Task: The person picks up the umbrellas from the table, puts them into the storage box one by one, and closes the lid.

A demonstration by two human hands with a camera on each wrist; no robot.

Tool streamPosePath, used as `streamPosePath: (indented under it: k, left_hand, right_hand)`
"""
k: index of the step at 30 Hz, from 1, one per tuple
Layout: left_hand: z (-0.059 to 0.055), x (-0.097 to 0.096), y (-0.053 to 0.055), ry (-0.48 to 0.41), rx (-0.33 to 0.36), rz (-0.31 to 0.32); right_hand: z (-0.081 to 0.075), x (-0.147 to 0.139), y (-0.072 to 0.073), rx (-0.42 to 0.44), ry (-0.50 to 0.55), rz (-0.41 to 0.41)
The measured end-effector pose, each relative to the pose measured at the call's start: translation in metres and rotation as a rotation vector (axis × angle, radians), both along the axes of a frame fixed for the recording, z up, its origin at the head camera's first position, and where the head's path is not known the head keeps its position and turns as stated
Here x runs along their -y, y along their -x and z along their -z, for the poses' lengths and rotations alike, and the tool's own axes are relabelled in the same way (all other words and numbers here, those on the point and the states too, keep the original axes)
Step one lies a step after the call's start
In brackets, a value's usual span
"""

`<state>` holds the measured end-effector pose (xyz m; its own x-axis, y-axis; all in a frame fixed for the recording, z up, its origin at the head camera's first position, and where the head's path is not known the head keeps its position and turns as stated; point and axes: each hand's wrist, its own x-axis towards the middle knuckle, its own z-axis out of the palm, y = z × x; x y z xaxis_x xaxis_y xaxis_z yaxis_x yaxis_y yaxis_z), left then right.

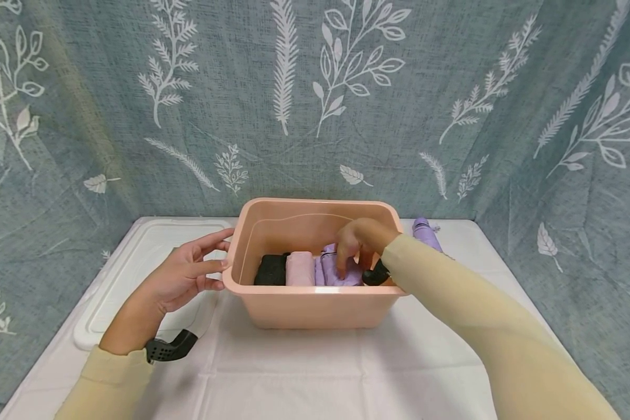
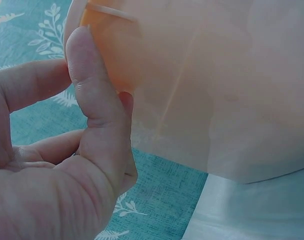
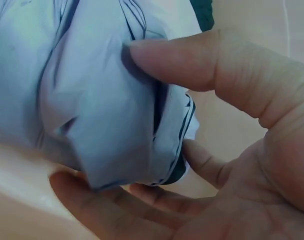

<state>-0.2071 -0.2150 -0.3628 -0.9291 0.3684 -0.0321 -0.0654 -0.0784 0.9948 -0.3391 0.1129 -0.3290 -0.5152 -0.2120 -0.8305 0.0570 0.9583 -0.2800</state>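
A peach plastic bin [image 1: 310, 308] stands upright in the middle of the table. My left hand [image 1: 191, 271] touches its left rim with fairly straight fingers and thumb; in the left wrist view, the thumb [image 2: 92, 75] lies along the outer wall by the rim. My right hand [image 1: 358, 240] reaches down inside and grips a folded purple garment [image 1: 349, 274]. In the right wrist view, the thumb [image 3: 177, 57] is on its dark-edged lavender cloth and the other fingers curl at its far side. Left of it stand a pink folded bundle [image 1: 300, 269] and a black one [image 1: 270, 270].
A rolled purple bundle [image 1: 426, 234] lies right of the bin, partly covered by the right sleeve. At the left, a white lid [image 1: 121, 291] lies flat on the white tablecloth [image 1: 289, 379]. A leaf-patterned teal curtain [image 1: 231, 105] encloses the back and sides.
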Motion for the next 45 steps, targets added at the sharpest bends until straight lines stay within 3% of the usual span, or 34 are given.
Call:
streamPosePath:
  k: [5,11,14,18,27,32,39,45]
  left_hand:
    - [-0.002,-0.002,0.0,0.011,0.013,-0.008]
    - [-0.001,-0.002,0.0,0.011,0.008,-0.004]
    - [-0.001,-0.003,0.0,0.009,0.005,-0.003]
    - [-0.001,-0.003,0.0,0.011,0.002,-0.006]
    - [0.0,-0.005,0.0,0.02,0.001,-0.002]
    - [0.001,-0.004,-0.001,0.03,0.001,-0.002]
    - [0.001,-0.002,-0.003,0.027,0.004,-0.012]
    - [0.001,0.001,-0.004,0.007,-0.011,0.003]
  right_hand:
    - [0.001,-0.002,0.0,-0.011,0.035,-0.027]
    - [0.003,-0.004,-0.002,-0.012,0.125,0.063]
    - [0.003,-0.005,-0.002,0.006,0.143,0.06]
    - [0.001,-0.006,-0.002,-0.008,0.141,0.023]
    - [0.001,-0.008,-0.002,-0.026,0.12,0.096]
    - [0.0,-0.01,-0.002,-0.034,0.118,0.063]
    - [-0.004,-0.017,-0.004,-0.024,0.223,0.11]
    - [-0.013,-0.026,-0.007,-0.022,0.315,0.096]
